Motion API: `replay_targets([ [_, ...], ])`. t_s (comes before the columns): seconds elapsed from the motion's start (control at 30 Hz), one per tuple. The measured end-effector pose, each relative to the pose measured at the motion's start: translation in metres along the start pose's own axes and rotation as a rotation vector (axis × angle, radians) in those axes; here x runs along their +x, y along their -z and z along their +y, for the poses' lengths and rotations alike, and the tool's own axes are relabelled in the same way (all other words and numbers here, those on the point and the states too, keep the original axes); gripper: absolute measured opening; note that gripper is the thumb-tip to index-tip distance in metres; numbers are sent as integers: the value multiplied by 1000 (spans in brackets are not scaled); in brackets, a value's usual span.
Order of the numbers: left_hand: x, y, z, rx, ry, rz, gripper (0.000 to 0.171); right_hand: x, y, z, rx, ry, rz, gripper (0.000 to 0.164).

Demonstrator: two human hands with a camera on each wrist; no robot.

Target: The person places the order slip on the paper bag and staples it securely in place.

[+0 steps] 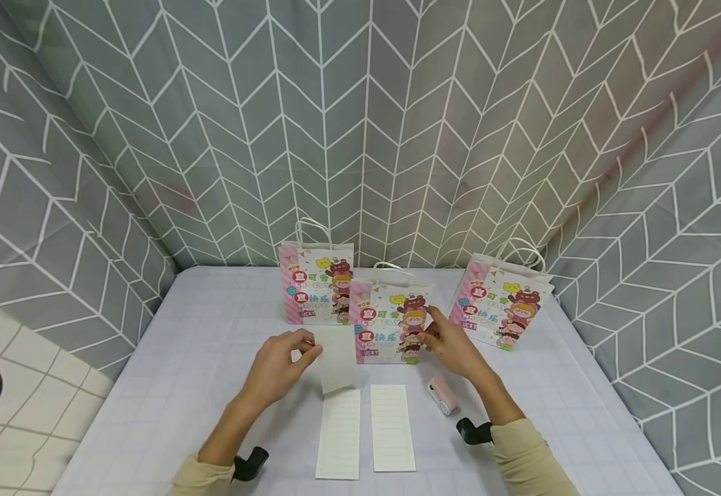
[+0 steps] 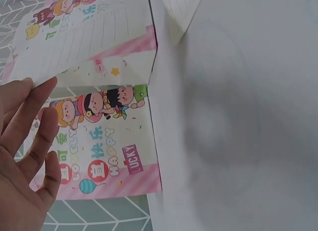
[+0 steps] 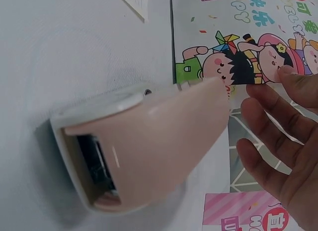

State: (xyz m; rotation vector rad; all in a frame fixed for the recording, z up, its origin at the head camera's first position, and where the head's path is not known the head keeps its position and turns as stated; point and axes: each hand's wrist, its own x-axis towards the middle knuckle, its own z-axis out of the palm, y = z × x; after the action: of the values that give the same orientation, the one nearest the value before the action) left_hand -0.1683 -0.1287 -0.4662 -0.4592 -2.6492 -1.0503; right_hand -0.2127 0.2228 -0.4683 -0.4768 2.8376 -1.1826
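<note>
We see left hand (image 1: pixel 275 366) pinching paper (image 1: pixel 336 359), right hand (image 1: pixel 454 344) pinching edge of middle bag (image 1: pixel 388 329). We judge: uneven pull could tip bag; tight pinch, crease paper.

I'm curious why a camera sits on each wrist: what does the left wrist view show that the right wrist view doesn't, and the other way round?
Only the left wrist view shows the left hand, the lined sheet it pinches, and the left bag.

Only the right wrist view shows the pink stapler, the right bag, and clearly the right hand, which holds the edge of the middle bag.

Both share the middle bag, the white table and the patterned cloth.
</note>
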Motion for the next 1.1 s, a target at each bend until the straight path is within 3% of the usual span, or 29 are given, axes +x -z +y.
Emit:
replay_targets([
  [0.47, 11, -14, 12, -21, -68, 159, 12, 3, -9, -6, -6, 24, -19, 58],
  [0.77, 26, -25, 19, -146, -153, 284, 14, 3, -12, -9, -1, 25, -26, 56],
  [1.1, 42, -35, 23, -267, -165, 298, 15, 3, -15, -12, -18, 52, -35, 58],
])
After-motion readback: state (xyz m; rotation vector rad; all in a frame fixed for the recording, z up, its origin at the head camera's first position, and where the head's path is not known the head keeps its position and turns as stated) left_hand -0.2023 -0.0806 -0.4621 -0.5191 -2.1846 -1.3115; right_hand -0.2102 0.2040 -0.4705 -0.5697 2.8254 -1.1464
